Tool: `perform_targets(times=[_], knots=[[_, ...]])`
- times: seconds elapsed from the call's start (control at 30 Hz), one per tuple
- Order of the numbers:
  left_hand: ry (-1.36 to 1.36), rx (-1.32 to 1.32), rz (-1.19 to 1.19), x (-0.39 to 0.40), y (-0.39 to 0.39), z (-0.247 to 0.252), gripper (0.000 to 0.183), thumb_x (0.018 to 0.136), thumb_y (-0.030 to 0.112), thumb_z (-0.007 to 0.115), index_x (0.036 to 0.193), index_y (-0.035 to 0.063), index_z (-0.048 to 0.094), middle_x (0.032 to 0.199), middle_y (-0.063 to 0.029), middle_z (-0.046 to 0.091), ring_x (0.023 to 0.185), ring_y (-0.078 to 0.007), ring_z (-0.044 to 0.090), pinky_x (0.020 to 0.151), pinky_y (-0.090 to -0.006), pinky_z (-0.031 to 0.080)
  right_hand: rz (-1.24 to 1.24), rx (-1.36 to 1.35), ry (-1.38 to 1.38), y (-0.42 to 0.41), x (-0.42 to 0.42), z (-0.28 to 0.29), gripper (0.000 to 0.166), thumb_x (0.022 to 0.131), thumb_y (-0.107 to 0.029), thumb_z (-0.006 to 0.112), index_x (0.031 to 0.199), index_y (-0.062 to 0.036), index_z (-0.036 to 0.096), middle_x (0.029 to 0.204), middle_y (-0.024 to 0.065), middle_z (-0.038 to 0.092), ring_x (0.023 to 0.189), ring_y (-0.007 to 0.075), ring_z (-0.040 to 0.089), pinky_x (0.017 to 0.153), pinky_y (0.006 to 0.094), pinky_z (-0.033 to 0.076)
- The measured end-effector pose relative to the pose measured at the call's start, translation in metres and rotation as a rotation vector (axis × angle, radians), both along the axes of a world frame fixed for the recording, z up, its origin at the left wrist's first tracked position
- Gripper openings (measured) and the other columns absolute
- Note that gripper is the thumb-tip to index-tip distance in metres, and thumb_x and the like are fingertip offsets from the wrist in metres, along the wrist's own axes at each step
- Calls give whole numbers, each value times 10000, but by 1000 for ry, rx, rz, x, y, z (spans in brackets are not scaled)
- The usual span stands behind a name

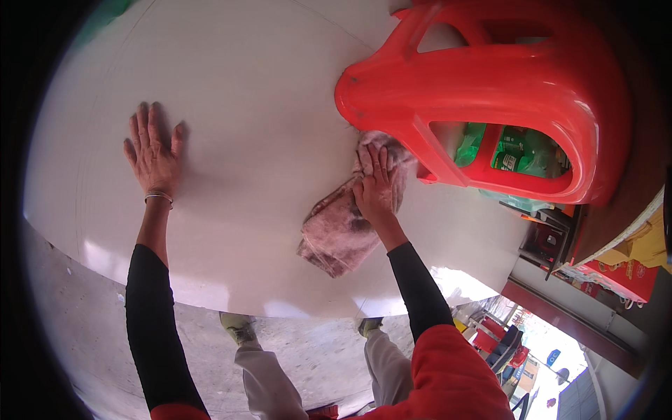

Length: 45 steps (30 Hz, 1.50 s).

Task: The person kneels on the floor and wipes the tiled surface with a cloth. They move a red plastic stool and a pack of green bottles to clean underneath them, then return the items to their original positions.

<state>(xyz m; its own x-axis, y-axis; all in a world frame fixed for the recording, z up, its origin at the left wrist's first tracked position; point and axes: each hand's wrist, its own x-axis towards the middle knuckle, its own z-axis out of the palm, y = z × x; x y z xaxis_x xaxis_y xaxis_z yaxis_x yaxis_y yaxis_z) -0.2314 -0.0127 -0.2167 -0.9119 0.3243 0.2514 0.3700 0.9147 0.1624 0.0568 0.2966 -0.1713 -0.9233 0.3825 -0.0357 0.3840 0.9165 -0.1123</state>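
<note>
My left hand (153,160) lies flat on a pale, smooth tabletop (247,126), fingers apart, holding nothing. A bracelet circles that wrist. My right hand (376,191) presses a folded, stained pink cloth (338,236) against the same surface. Its fingers are stretched out along the fabric. Just past my right fingertips rests a red plastic stool (488,100), tipped on its side, and the upper end of the cloth reaches its edge. The underside of the cloth is hidden.
Green plastic bottles (512,155) show through the stool's opening. At the right are a brown shelf edge (638,194) and a red box (630,281). Below the table's near edge, my shoes (239,328) stand on a concrete floor (320,357). A bright doorway lies at the lower right.
</note>
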Motion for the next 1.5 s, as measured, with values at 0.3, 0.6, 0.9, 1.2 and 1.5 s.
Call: perform_targets(times=[0.3,0.6,0.9,1.2,1.5], knots=[[72,-49,-24,-3,-6,-15,634,951,586,332,1481,244,265,1546,30,244,1433,-192,197,1155,-466,140,142,154,33,124,-68,1,215,835,-268,568,933,-84,620,1068,156,636,1064,313,560,883,458,437],[83,-100,-23,-10,-11,-19,645,950,606,301,1492,261,250,1545,50,249,1431,-192,208,1142,-455,159,-622,-102,399,121,-26,-15,293,854,-314,559,1050,-106,626,1110,147,621,1096,335,537,909,475,423],[39,-56,-16,-3,4,-18,675,928,618,366,1490,265,245,1551,48,233,1436,-198,193,1137,-470,162,-548,240,14,64,20,-44,349,884,-337,536,1175,-148,569,1498,195,252,1383,424,204,982,695,273],[-351,154,-77,36,-43,58,569,961,479,453,1438,178,374,1450,-73,432,1374,-285,343,1097,-399,304,-520,-40,-12,-61,203,-21,591,854,-213,519,1429,-205,379,1517,-52,302,1410,230,263,1062,633,229],[-1438,453,-263,481,-34,203,314,900,181,591,1205,111,580,1181,-93,631,1173,-271,549,1011,-441,376,-508,-411,297,-38,229,65,616,747,23,526,1347,-101,464,1306,155,522,1199,343,491,958,407,456]])
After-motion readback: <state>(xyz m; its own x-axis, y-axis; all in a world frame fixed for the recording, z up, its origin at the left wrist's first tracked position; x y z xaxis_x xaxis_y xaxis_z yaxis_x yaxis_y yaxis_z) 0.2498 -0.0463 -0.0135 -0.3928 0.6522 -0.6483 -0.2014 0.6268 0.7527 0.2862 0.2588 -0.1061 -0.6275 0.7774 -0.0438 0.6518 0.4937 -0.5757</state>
